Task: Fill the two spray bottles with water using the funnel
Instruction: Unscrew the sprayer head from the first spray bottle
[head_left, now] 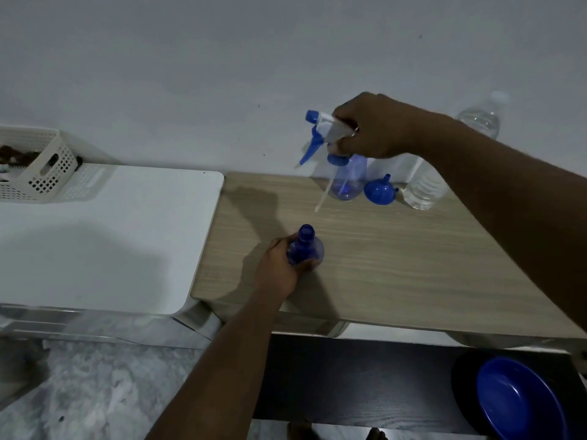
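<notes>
Left hand [279, 265] grips open blue bottle [305, 247], near table edge. Right hand [370, 128] clasps lifted sprayer head [324, 131]. Park head clear; fetch funnel [379, 191], far right.

Your open blue spray bottle [305, 249] stands upright near the wood tabletop's front-left, neck uncapped. Its trigger head [324, 131], white with blue nozzle and lever, is lifted clear, dip tube dangling. Second blue bottle [347, 182] stands at the back. Blue funnel [379, 192] sits mouth-down beside it, next to a clear water bottle [424, 185].
</notes>
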A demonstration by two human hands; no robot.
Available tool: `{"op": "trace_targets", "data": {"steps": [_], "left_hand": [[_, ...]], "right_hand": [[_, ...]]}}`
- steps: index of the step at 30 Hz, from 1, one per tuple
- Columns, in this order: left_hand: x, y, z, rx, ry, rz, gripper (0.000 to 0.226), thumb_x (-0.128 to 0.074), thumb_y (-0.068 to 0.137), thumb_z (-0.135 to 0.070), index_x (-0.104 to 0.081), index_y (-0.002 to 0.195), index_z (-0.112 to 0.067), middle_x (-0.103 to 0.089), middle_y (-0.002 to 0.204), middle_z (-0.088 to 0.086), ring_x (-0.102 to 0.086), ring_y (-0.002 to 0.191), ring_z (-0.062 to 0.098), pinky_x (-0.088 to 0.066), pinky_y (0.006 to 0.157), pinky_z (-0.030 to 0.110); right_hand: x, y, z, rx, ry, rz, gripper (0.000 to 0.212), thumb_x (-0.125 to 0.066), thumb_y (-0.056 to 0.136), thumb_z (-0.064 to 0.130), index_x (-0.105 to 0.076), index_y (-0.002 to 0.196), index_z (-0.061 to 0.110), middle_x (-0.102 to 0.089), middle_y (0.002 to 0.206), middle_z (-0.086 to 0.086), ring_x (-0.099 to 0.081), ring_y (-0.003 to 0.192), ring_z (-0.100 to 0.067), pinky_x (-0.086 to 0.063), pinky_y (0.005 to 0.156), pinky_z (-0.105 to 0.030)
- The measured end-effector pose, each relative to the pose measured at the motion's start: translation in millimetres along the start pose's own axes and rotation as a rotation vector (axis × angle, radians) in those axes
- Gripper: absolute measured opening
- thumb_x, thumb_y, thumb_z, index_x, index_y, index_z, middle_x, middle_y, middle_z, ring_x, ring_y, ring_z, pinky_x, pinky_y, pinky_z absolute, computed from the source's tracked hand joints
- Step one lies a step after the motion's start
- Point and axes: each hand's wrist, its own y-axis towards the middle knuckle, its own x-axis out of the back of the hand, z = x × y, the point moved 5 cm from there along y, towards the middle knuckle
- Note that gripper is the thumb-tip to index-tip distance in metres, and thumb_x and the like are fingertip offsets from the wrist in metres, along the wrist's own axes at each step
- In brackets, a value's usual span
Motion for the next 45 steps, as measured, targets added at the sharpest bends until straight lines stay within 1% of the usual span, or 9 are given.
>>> {"op": "trace_targets", "data": {"steps": [5, 10, 15, 20, 23, 25, 35, 41, 45], "left_hand": [[0, -1, -3, -0.056, 0.043, -0.063, 0.067, -0.087, 0.063, -0.054, -0.063, 0.123, -0.033, -0.065, 0.108, -0.011, -0.064, 0.097, 0.014, -0.052, 0.084, 0.033], [2, -2, -5, -0.072, 0.046, -0.058, 0.066, -0.088, 0.065, -0.050, -0.064, 0.122, -0.025, -0.062, 0.104, -0.010, -0.063, 0.094, 0.013, -0.045, 0.076, 0.020], [1, 0, -13, -0.085, 0.079, -0.034, 0.064, -0.087, 0.070, -0.045, -0.062, 0.125, -0.023, -0.060, 0.106, -0.010, -0.059, 0.094, 0.010, -0.035, 0.071, 0.006], [-3, 5, -17, -0.093, 0.083, -0.029, 0.066, -0.086, 0.070, -0.048, -0.062, 0.125, -0.023, -0.061, 0.107, -0.010, -0.060, 0.094, 0.009, -0.036, 0.070, 0.005], [-4, 12, -20, -0.089, 0.063, -0.035, 0.066, -0.088, 0.069, -0.043, -0.063, 0.126, -0.022, -0.061, 0.108, -0.010, -0.060, 0.095, 0.010, -0.036, 0.070, 0.006], [-6, 18, -20, -0.081, 0.045, -0.035, 0.068, -0.089, 0.067, -0.043, -0.063, 0.127, -0.023, -0.061, 0.110, -0.010, -0.061, 0.098, 0.012, -0.041, 0.076, 0.016], [-14, 30, -2, -0.055, -0.043, -0.050, 0.071, -0.088, 0.060, -0.054, -0.062, 0.122, -0.032, -0.066, 0.110, -0.011, -0.065, 0.098, 0.011, -0.055, 0.090, 0.039], [-12, 28, -5, -0.056, -0.038, -0.064, 0.075, -0.088, 0.060, -0.056, -0.063, 0.126, -0.031, -0.067, 0.113, -0.011, -0.065, 0.100, 0.011, -0.055, 0.091, 0.038], [-12, 28, -5, -0.048, -0.043, -0.068, 0.074, -0.088, 0.058, -0.057, -0.063, 0.124, -0.034, -0.067, 0.110, -0.013, -0.065, 0.097, 0.009, -0.056, 0.089, 0.041]], "right_hand": [[-76, -28, -58, -0.180, -0.059, -0.192, 0.014, -0.060, 0.093, 0.024, -0.063, 0.105, 0.017, -0.065, 0.097, -0.009, -0.060, 0.087, -0.032, -0.048, 0.076, -0.034], [-202, -83, -94, -0.179, -0.162, -0.040, 0.029, -0.054, 0.097, 0.028, -0.059, 0.125, 0.028, -0.062, 0.124, -0.001, -0.064, 0.106, -0.027, -0.052, 0.080, -0.039], [-253, -103, -108, -0.203, -0.186, 0.121, 0.048, -0.063, 0.092, 0.036, -0.052, 0.138, 0.026, -0.043, 0.151, -0.004, -0.046, 0.133, -0.026, -0.044, 0.106, -0.043], [-228, -90, -111, -0.205, -0.152, -0.039, 0.056, -0.045, 0.089, 0.070, -0.063, 0.120, 0.027, -0.061, 0.126, 0.001, -0.054, 0.113, -0.021, -0.044, 0.092, -0.041], [-198, -64, -131, -0.313, -0.105, -0.186, 0.049, -0.053, 0.092, 0.058, -0.063, 0.123, 0.021, -0.062, 0.125, -0.007, -0.056, 0.113, -0.028, -0.047, 0.092, -0.044], [-179, -42, -149, -0.363, -0.079, -0.219, 0.051, -0.059, 0.090, 0.052, -0.060, 0.126, 0.016, -0.060, 0.128, -0.014, -0.055, 0.117, -0.033, -0.049, 0.094, -0.048], [-173, 34, -234, -0.531, 0.003, -0.052, 0.078, -0.072, 0.083, 0.033, -0.035, 0.149, 0.013, -0.043, 0.145, -0.018, -0.043, 0.131, -0.039, -0.044, 0.104, -0.052], [-189, 43, -241, -0.526, -0.044, 0.010, 0.064, -0.076, 0.079, 0.035, -0.047, 0.130, 0.011, -0.050, 0.125, -0.020, -0.055, 0.111, -0.043, -0.052, 0.092, -0.053], [-197, 40, -237, -0.533, -0.056, 0.037, 0.068, -0.080, 0.075, 0.038, -0.047, 0.127, 0.008, -0.046, 0.124, -0.021, -0.055, 0.109, -0.044, -0.053, 0.087, -0.051]]}}
